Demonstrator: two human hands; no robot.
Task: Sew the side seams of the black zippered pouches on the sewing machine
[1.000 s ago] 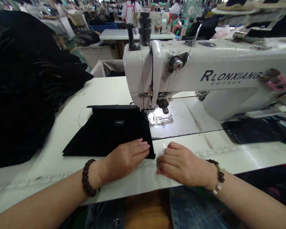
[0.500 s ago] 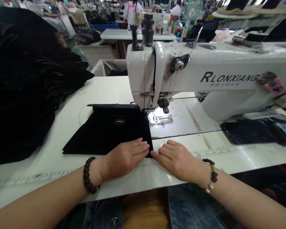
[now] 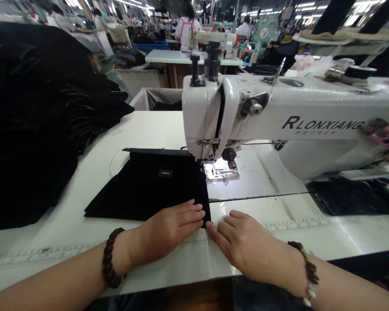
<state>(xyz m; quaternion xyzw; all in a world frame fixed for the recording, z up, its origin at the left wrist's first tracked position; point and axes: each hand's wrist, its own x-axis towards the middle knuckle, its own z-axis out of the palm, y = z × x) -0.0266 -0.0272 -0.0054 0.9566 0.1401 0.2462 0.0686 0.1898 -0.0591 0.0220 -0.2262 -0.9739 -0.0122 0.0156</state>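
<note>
A black fabric piece (image 3: 142, 190) with a small label (image 3: 165, 173) lies on the white table, its right edge under the needle area of a sewing machine (image 3: 210, 116). A darker strip runs along its far edge. My left hand (image 3: 171, 226) rests flat on the near right part of the cloth, fingers stretched out. At the near right corner my right hand (image 3: 243, 235) touches the cloth's edge with its thumb tip. Its other fingers are loosely bent over the table, apart from the thumb, and nothing shows in them.
A big pile of black pieces (image 3: 35, 125) rises at the left. A printed ruler (image 3: 81, 246) runs along the table's front. At the right lies a dark phone (image 3: 346, 196). Behind are a cloth-lined bin (image 3: 145, 99), another sewing table (image 3: 168, 56) and a person (image 3: 186, 32).
The view has tilted up, so everything sits lower in the picture. Both hands keep nearly the same place at the cloth's near right corner. The cloth has hardly shifted under the machine.
</note>
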